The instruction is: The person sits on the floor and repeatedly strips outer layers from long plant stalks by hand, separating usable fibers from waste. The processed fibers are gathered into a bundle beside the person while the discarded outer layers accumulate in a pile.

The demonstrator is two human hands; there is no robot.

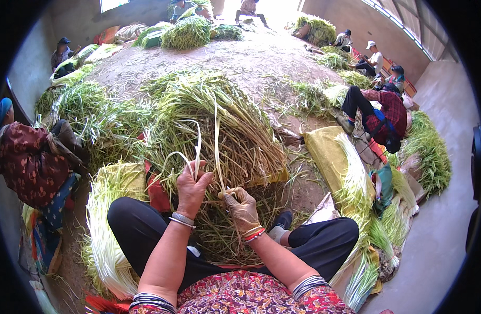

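My bare left hand [191,186] is raised between my knees. Its thumb and fingers pinch a few pale, peeled stalks [198,145], whose tops bend over to the left. Close by on the right, my right hand [241,208] wears a thin, stained glove. It grips the lower end of one long whitish stalk [216,145] that stands nearly upright. Just beyond both hands lies a large heap of green leafy stalks [224,117], their brown cut ends facing me. Loose green trimmings [224,243] cover the ground below my hands.
Peeled white stalks [110,239] lie beside my left knee. More peeled stalks [352,168] rest on a yellow sack [323,149] at right. A person in patterned clothing [34,165] sits at left, one in a plaid shirt [387,114] at right. Several others sit farther off.
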